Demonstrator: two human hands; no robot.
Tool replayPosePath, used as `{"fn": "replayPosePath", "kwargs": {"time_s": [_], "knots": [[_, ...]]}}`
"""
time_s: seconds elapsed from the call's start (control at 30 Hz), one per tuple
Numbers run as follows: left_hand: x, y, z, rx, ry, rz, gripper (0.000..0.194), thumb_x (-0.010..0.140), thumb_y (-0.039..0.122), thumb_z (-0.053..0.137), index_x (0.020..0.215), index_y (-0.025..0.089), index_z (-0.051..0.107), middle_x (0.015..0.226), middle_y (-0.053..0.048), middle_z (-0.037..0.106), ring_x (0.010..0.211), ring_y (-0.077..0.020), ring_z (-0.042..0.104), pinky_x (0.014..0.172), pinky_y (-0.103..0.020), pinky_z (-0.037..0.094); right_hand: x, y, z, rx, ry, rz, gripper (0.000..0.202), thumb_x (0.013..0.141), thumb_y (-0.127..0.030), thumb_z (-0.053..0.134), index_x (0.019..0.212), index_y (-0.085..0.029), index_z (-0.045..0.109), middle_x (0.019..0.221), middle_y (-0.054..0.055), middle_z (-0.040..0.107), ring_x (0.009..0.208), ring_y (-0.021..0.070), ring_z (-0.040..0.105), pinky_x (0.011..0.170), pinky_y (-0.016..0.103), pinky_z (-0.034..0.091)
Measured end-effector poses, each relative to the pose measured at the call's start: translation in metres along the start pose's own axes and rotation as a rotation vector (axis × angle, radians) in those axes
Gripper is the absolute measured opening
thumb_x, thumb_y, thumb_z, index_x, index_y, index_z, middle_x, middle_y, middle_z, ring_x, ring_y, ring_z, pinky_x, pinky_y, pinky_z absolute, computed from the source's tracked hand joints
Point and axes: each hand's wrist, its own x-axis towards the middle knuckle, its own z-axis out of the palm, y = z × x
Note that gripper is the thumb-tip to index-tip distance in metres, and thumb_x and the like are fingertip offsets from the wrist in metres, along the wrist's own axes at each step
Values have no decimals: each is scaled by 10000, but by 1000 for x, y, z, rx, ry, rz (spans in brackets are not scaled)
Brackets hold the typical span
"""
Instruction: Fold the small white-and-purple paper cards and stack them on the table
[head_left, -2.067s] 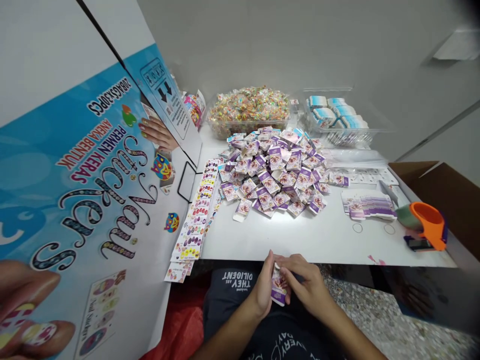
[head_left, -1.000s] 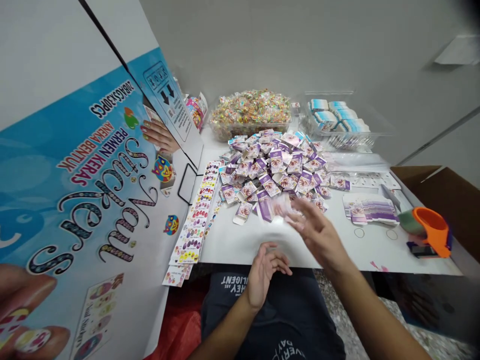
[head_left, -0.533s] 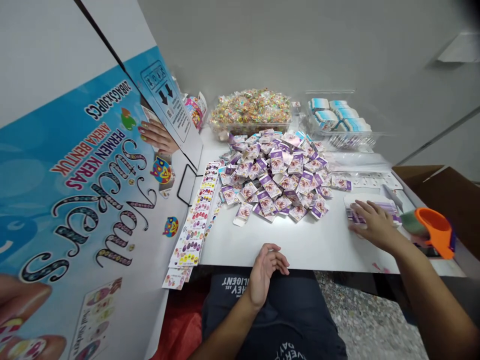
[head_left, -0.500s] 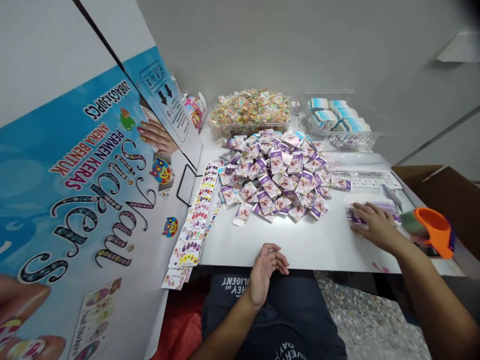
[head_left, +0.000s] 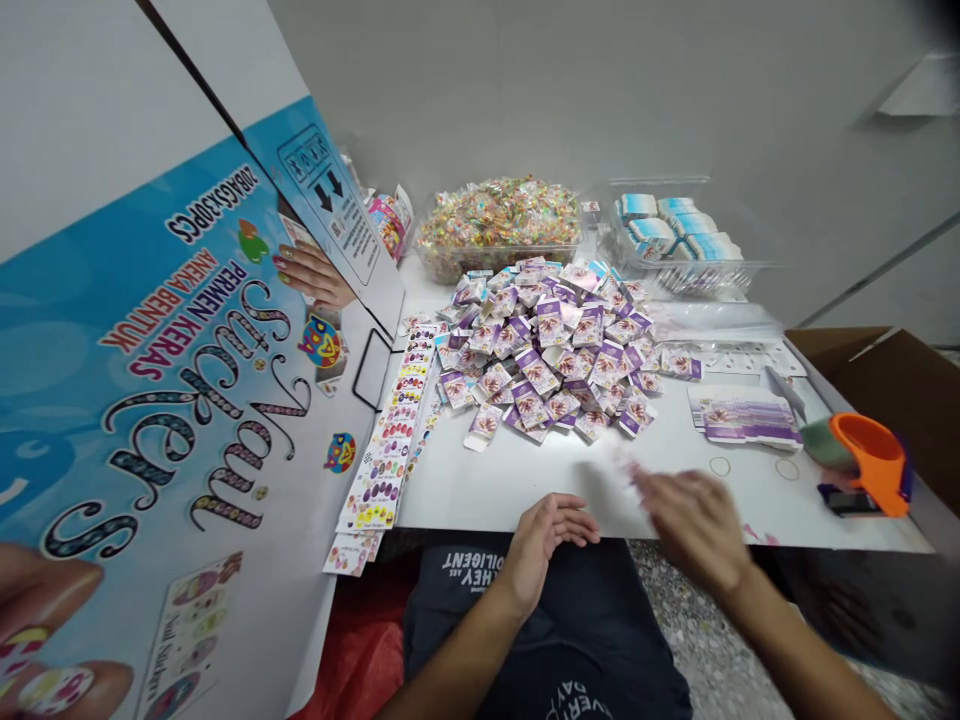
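My right hand point(head_left: 694, 525), smeared by motion, is over the table's front edge. Its fingers pinch a small flat carton point(head_left: 631, 472), too blurred for its print to show. Over my lap at the table edge, my left hand point(head_left: 546, 540) has its fingers loosely curled and apart, holding nothing. Beyond both hands lies a heap of small purple and white cartons point(head_left: 540, 370). To the right a stack of flattened purple cartons point(head_left: 750, 418) rests on the table, with two rubber bands point(head_left: 720, 466) in front of it.
An orange tape dispenser point(head_left: 870, 455) stands at right beside a cardboard box point(head_left: 892, 390). Behind the heap are a tub of wrapped candies point(head_left: 499, 230) and a clear tray of blue-white card stacks point(head_left: 675, 245). Sticker sheets point(head_left: 394, 430) lie left, beside a large printed box point(head_left: 225, 350).
My right hand has lifted off the flattened carton stack and moved left toward my left hand, carrying a carton. The rubber bands are now uncovered. My left hand has shifted slightly right.
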Motion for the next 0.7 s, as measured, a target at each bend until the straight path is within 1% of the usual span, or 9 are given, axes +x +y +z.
{"fn": "replayPosePath", "kwargs": {"time_s": [0.1,0.17,0.2,0.3,0.37,0.4,0.53,0.63,0.7], "knots": [[-1,2,6,-85,-17,-116,612,829,686,664,968,92,707,843,-133,734,774,-217,680,722,-300,481,4,-69,12,180,-132,-207,213,904,-147,663,1099,-223,703,1227,70,749,1160,229,683,986,445,511],[-3,3,6,-90,7,-174,574,797,657,726,906,94,703,761,-96,705,684,-164,646,645,-249,461,4,-94,18,295,-144,-182,311,869,-143,700,1179,-173,683,1223,103,747,1182,248,668,1005,457,507],[-4,4,6,-74,24,-180,558,768,641,766,878,100,693,725,-73,686,640,-141,627,607,-229,449,4,-99,21,348,-109,-113,383,855,-143,711,1234,-160,662,1215,118,748,1169,261,668,997,467,511],[-7,2,0,-5,-30,-181,632,619,682,850,824,117,656,644,-23,636,523,-110,583,504,-208,436,13,-96,21,487,-30,260,522,854,-200,715,1360,-195,589,1341,161,667,1192,307,626,980,507,521],[-8,-3,-5,36,-143,-226,725,517,770,832,789,129,632,540,10,579,430,-112,546,443,-223,449,24,-86,18,616,-122,478,443,879,-265,704,1312,-244,617,1457,157,566,1273,320,556,1002,515,521],[-8,-6,-7,49,-183,-243,749,481,802,817,764,138,617,485,30,541,384,-108,516,412,-228,450,31,-81,16,704,-208,526,352,888,-295,700,1236,-257,654,1478,143,539,1306,316,525,1022,509,517],[-9,-19,-15,75,-252,-255,729,440,829,804,633,184,524,366,63,444,274,-82,396,307,-205,367,52,-72,9,1035,-486,499,99,915,-328,688,950,-236,700,1377,102,592,1296,268,537,1067,445,504],[-10,-22,-15,56,-303,-325,741,549,922,655,566,201,488,329,66,379,244,-74,323,295,-220,330,61,-76,6,1143,-561,490,119,974,-302,607,979,-230,702,1312,87,605,1238,226,584,1045,380,522],[-11,-17,-12,54,-265,-331,773,692,949,478,528,194,501,341,41,391,275,-82,340,347,-240,363,66,-79,4,1108,-562,480,159,1001,-252,546,1061,-236,691,1299,85,599,1198,211,599,1009,352,541]]}}
